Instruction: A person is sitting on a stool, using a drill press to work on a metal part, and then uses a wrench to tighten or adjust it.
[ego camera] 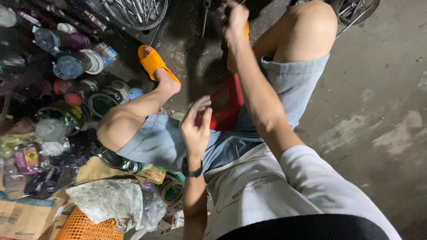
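The head view looks down on a bare concrete floor (378,111), the largest thing in sight and open all along the right side, which is where free room lies. Next in size is the person's own body, seated on a low red plastic stool (229,104) with knees spread, in denim shorts and a pale shirt, an orange sandal (153,62) on the foot at the left. The left edge is packed with paint cans (104,100), jars and crumpled plastic, with cardboard and an orange mesh basket (84,226) lower down, so that side is crowded right up to the thigh. At the top edge sits a wire rack of metal parts (135,11), too dim to name further. The right hand (233,18) is stretched forward and up toward that dark area, fingers curled closed, though blur hides whether anything is in them. The left hand (195,126), with a dark wristwatch, hovers between the knees just above the stool, fingers loosely spread and empty, thumb and forefinger slightly curved. As a judgement, the work looks barely begun or between steps: nothing sits finished within view, and the reach toward the top edge is all that appears in hand.
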